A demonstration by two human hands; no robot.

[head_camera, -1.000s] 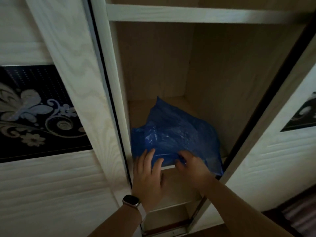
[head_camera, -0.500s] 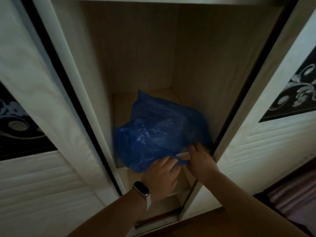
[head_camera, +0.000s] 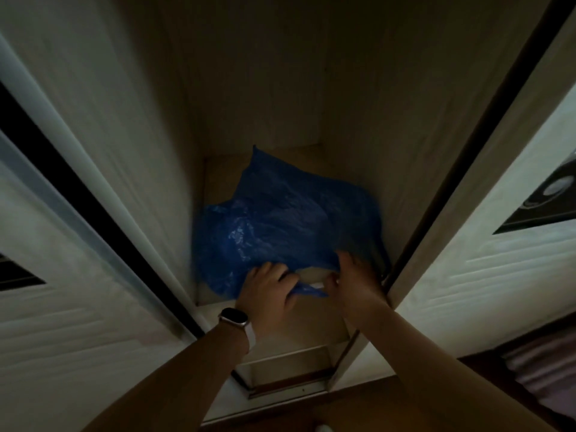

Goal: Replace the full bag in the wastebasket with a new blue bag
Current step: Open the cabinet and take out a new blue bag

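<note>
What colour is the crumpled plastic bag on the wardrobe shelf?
The bag is blue, glossy and crinkled; the head view shows it best.

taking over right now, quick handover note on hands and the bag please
Left hand: grips the front edge of the blue bag.
Right hand: touches the bag's front right edge; grip unclear.
Bag: crumpled on the wardrobe shelf, overhanging its front.
Done: bag found.
Left: pull it off the shelf, then swap it into the wastebasket, which is not in view.
</note>
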